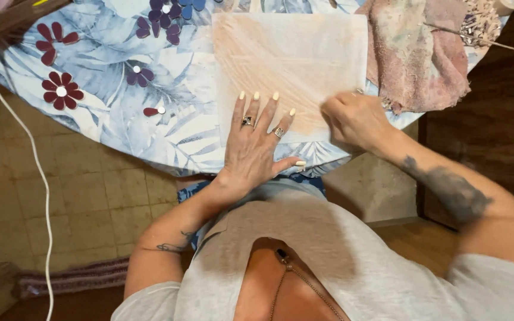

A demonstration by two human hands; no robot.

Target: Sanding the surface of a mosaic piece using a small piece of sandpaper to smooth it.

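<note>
- Pale paper sheet [292, 59], white with a peach-orange wash brushed across it, lay flat on the round table [120, 128], near the edge closest to the body.
- Left hand [254, 148] rested palm down on the lower left part of the sheet, fingers [256, 110] spread and straight, holding nothing, only pressing the paper flat; rings on two fingers, light polish on the nails.
- Right hand [355, 119] sat curled at the sheet's lower right edge, fingers bent inward and touching the paper; could not tell whether anything small was pinched inside the curl.
- Blue and white leaf-print tablecloth [168, 137] covered the table under the sheet and hung over the rim.
- Dark red flower-shaped pieces [60, 90] lay on the cloth to the left of the sheet, well apart from it; one small dark red petal [153, 111] lay between them and the sheet.
- Purple flower pieces [139, 75] lay nearer the sheet's upper left corner, more of them [165, 21] at the top edge of view.
- Stained pinkish rag [417, 53] lay crumpled just beside the sheet's right edge, close above the right hand.
- Bundle of pale dried stems [477, 24] rested on the rag's far right side.
- White cord [34, 166] trailed down from the table's left side over the beige tiled floor [90, 196].
- Grey shirt and a thin chain showed at the bottom of view, tattoos on both forearms.
</note>
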